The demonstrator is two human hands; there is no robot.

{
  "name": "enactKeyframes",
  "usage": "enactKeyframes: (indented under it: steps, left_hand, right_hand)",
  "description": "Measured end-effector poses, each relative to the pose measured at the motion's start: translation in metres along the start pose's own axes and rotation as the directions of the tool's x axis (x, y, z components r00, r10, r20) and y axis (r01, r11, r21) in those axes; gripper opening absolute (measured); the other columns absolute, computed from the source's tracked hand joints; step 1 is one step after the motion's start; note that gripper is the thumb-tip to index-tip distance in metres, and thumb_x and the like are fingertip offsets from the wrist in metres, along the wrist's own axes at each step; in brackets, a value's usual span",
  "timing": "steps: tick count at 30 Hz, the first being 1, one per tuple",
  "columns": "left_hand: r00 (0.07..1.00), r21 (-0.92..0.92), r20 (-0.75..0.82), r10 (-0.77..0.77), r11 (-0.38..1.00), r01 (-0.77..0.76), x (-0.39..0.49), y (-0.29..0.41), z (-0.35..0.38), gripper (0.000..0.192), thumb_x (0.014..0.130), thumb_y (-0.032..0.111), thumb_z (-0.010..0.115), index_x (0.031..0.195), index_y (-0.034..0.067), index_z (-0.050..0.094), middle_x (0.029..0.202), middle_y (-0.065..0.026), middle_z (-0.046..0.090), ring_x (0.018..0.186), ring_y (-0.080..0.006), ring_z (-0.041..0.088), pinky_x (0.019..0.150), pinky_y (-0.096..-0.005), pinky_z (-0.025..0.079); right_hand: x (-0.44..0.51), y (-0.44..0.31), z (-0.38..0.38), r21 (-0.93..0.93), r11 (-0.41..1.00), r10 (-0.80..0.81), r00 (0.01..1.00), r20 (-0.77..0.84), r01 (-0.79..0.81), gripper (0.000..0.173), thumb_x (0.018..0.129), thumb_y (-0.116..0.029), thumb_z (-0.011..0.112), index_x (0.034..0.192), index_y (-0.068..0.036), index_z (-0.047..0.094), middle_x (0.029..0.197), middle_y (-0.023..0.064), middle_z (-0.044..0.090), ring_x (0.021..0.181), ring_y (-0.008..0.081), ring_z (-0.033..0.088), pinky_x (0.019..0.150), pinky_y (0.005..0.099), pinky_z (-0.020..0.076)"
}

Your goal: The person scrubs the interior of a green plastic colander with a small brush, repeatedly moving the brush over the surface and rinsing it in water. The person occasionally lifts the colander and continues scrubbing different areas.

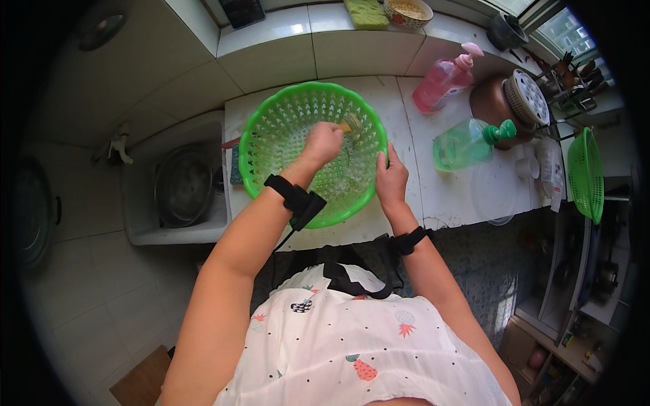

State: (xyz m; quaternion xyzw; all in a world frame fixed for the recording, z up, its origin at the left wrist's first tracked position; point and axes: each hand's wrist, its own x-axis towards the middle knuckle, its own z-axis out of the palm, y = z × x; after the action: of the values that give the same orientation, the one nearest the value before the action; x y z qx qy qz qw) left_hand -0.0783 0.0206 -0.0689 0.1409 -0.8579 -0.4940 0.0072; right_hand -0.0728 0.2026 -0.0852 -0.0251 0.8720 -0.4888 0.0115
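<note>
A round green plastic colander (378, 111) with a scalloped rim rests on the white tiled counter (406, 193). White suds cling to its perforated inside. My left hand (323, 143) reaches into it, closed around a small scrubbing brush (351, 123) with pale bristles. The bristles are near the far right inner wall; whether they touch it I cannot tell. My right hand (392, 175) grips the colander's rim on the right side, thumb inside and fingers outside.
Left of the counter, a sink (137, 223) holds a dark round basin (184, 185). To the right stand a pink pump bottle (441, 85), a green pump bottle (463, 145), a brown pot (487, 104) and a white cup (527, 167). A second green basket (585, 175) hangs farther right.
</note>
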Motion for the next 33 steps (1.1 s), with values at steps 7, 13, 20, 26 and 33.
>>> enactKeyframes:
  steps: [7,13,20,26,33]
  left_hand:
    - [0.919,-0.374,-0.357,-0.166,0.927,0.022,0.024,-0.049,-0.007,0.022,0.082,0.015,0.047,0.072,-0.002,0.058,0.054,-0.0056,0.051,0.045,-0.0166,0.045,0.044,-0.0307,0.034]
    - [0.969,0.332,0.183,0.166,0.917,-0.220,-0.015,0.023,0.011,0.027,0.081,0.013,0.054,0.105,0.003,0.061,0.082,-0.0232,0.060,0.079,-0.0380,0.059,0.069,-0.0391,0.047]
    - [0.921,0.398,-0.384,0.068,0.912,0.099,0.005,0.011,-0.019,0.021,0.083,0.015,0.050,0.101,0.009,0.059,0.078,-0.0210,0.060,0.077,-0.0396,0.058,0.067,-0.0481,0.047]
    - [0.915,0.337,-0.358,0.184,0.940,-0.058,-0.005,0.014,-0.003,0.023,0.084,0.015,0.050,0.104,0.008,0.058,0.079,-0.0197,0.061,0.078,-0.0388,0.058,0.067,-0.0470,0.047]
    - [0.980,0.418,-0.123,0.155,0.904,-0.091,-0.002,0.007,-0.010,0.029,0.084,0.017,0.052,0.111,0.012,0.058,0.083,-0.0212,0.061,0.077,-0.0383,0.058,0.065,-0.0462,0.047]
  right_hand:
    - [-0.002,0.000,-0.001,0.021,1.000,0.011,1.000,0.001,-0.011,0.037,0.087,-0.018,0.049,0.124,-0.008,0.049,0.064,0.0146,0.056,0.054,0.0225,0.050,0.055,0.0338,0.0426]
    - [-0.001,-0.001,-0.001,-0.012,1.000,-0.020,1.000,-0.018,0.020,0.038,0.087,-0.018,0.049,0.123,-0.007,0.049,0.061,0.0166,0.054,0.054,0.0284,0.053,0.054,0.0381,0.0420]
    - [-0.002,0.001,-0.003,-0.010,1.000,-0.005,1.000,0.002,0.005,0.038,0.086,-0.018,0.049,0.123,-0.007,0.049,0.063,0.0179,0.056,0.057,0.0324,0.054,0.056,0.0401,0.0426]
    - [-0.004,-0.001,-0.003,-0.013,1.000,0.008,0.999,-0.037,-0.009,0.034,0.087,-0.016,0.050,0.120,-0.009,0.053,0.061,0.0123,0.054,0.050,0.0170,0.047,0.052,0.0313,0.0410]
    - [-0.005,-0.003,-0.006,-0.018,1.000,0.011,1.000,-0.007,-0.011,0.034,0.087,-0.015,0.049,0.121,-0.010,0.052,0.064,0.0134,0.055,0.051,0.0165,0.047,0.053,0.0309,0.0415]
